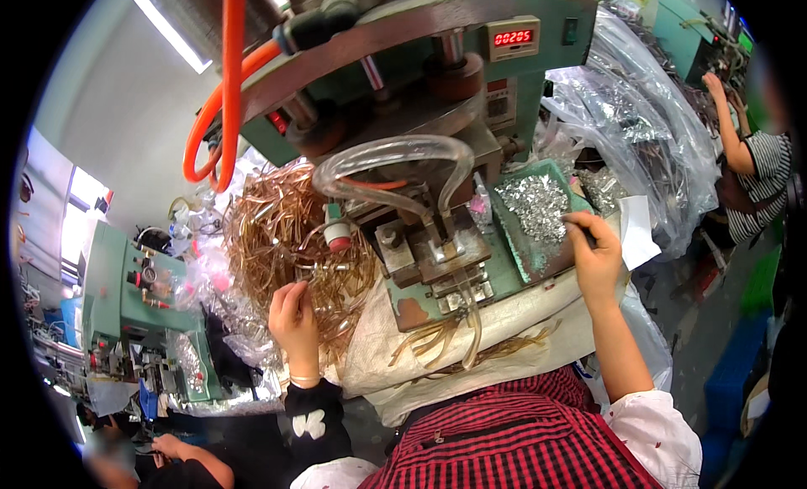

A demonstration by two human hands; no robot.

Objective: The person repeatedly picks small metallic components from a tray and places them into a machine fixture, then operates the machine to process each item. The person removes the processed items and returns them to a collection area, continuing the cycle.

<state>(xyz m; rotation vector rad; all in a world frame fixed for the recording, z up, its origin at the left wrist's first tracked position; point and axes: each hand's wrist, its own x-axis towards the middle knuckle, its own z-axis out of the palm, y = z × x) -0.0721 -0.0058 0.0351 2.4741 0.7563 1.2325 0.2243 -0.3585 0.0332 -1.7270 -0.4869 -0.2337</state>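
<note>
A worker in a red checked apron (513,439) sits at a green press machine (437,111), both bare hands busy among small metal parts. The left hand (294,317) is sunk into a loose heap of gold-coloured wire pieces (277,228) piled at the machine's left side, fingers curled and pinching a few strands. The right hand (595,258) rests on the near right corner of a shallow green tray (513,258), fingertips pressed together on something too small to make out. The tray holds a mound of silvery metal clips (536,205), heaped toward its far end. More gold pieces spill over the white cloth (504,321) covering the front edge below the die block (433,254). Clear plastic bags (639,119) of silvery parts bulge behind the tray. At the far right, another person in a striped top (761,182) works at a second machine.
</note>
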